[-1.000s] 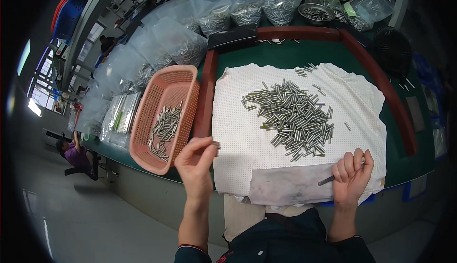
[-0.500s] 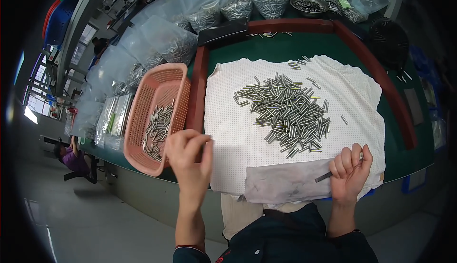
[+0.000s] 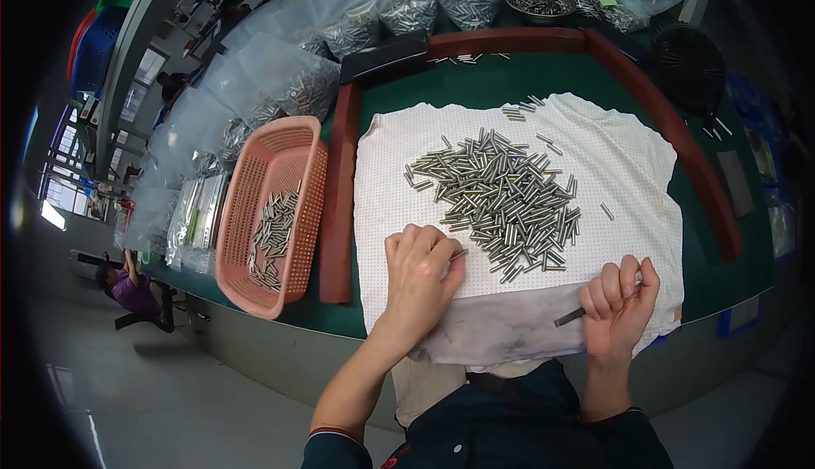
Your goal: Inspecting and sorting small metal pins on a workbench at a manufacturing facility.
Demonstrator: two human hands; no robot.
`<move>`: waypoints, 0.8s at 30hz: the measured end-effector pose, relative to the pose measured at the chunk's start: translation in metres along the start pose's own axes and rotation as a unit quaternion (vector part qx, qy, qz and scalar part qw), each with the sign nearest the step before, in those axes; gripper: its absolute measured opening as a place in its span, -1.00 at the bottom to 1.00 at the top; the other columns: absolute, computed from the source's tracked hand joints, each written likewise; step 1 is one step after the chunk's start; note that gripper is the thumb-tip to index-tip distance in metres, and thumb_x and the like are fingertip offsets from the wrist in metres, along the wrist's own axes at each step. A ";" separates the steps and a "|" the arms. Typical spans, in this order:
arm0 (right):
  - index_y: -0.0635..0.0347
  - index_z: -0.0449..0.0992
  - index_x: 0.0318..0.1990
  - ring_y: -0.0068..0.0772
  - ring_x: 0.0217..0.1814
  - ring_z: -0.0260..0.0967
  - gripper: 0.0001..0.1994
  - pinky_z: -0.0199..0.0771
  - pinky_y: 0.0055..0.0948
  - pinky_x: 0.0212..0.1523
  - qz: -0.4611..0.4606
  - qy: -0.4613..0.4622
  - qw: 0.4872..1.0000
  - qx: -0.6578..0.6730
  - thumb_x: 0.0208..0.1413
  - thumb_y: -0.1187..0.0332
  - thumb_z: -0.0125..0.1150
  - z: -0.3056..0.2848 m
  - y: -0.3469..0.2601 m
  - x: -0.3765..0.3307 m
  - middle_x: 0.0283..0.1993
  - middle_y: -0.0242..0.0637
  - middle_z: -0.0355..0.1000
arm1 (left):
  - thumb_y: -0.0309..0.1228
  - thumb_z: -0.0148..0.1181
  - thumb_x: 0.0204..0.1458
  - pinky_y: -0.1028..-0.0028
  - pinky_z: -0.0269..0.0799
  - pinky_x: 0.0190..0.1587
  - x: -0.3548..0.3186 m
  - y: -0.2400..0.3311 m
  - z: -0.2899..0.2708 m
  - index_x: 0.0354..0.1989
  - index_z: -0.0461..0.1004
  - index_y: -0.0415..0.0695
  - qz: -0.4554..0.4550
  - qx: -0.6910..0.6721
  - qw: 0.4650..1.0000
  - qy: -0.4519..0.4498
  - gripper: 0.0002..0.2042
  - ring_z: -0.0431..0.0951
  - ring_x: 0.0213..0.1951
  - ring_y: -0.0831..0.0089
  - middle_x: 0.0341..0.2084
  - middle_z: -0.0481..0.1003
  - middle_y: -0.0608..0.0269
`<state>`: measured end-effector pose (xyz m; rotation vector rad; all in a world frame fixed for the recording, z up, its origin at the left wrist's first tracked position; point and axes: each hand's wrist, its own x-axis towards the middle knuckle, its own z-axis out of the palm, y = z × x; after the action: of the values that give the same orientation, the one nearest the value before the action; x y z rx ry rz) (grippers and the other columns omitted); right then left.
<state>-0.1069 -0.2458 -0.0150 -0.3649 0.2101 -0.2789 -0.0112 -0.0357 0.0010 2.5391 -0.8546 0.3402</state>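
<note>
Short, silver, cylindrical metal pins, axes pointing every way, are lying mid-way along the white dotted cloth, just beyond and right of the nearer left hand, whose grip I cannot tell; near the cloth's near right corner, the right hand is clamping a dark flat strip.

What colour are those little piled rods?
The rods are silvery grey, clearest in the head view.
</note>
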 end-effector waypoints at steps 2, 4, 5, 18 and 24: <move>0.05 0.05 -0.69 -0.64 -0.81 -0.31 -0.60 -0.21 -0.60 -0.77 0.000 0.002 1.000 0.000 0.19 0.17 -0.43 0.000 -0.001 -0.001 -0.80 -0.48 -0.11 | -0.55 0.19 -0.33 0.42 0.12 -0.27 -0.001 0.000 -0.007 -0.54 0.45 -0.15 0.007 0.013 1.000 -0.018 -0.88 0.31 -0.41 0.38 -0.57 0.36 0.33; 0.05 0.05 -0.69 -0.64 -0.81 -0.31 -0.60 -0.21 -0.60 -0.76 0.000 0.001 1.000 0.003 0.19 0.17 -0.43 0.000 0.000 -0.001 -0.80 -0.48 -0.11 | -0.56 0.18 -0.33 0.41 0.13 -0.26 -0.003 -0.003 -0.009 -0.53 0.44 -0.15 0.024 0.009 0.999 -0.022 -0.88 0.31 -0.41 0.37 -0.56 0.34 0.31; 0.05 0.05 -0.69 -0.64 -0.81 -0.31 -0.60 -0.21 -0.60 -0.76 0.000 0.002 1.000 0.003 0.19 0.17 -0.43 0.000 -0.001 -0.002 -0.80 -0.48 -0.11 | -0.57 0.16 -0.32 0.40 0.13 -0.26 -0.003 -0.003 -0.009 -0.52 0.43 -0.15 0.041 0.004 0.999 -0.023 -0.88 0.30 -0.41 0.37 -0.56 0.32 0.30; 0.07 0.07 -0.67 -0.63 -0.77 -0.27 -0.60 -0.17 -0.59 -0.70 -0.049 -0.058 0.997 -0.029 0.20 0.17 -0.46 0.016 0.016 -0.011 -0.77 -0.48 -0.08 | -0.58 0.22 -0.40 0.43 0.14 -0.29 -0.037 0.020 -0.041 -0.50 0.41 -0.15 0.050 -0.015 0.997 -0.055 -0.80 0.32 -0.46 0.39 -0.59 0.34 0.34; 0.19 0.12 -0.64 -0.62 -0.74 -0.07 -0.64 -0.03 -0.60 -0.72 -0.097 -0.157 0.975 -0.124 0.18 0.26 -0.32 0.034 0.074 -0.016 -0.75 -0.33 0.06 | -0.57 0.20 -0.32 0.43 0.15 -0.30 -0.056 0.023 -0.031 -0.45 0.43 -0.17 0.023 -0.070 0.993 -0.093 -0.82 0.31 -0.43 0.36 -0.53 0.33 0.30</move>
<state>-0.0961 -0.1634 -0.0096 -0.6728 -0.1050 -0.3842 -0.0720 -0.0082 0.0156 2.4506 -0.9699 0.0556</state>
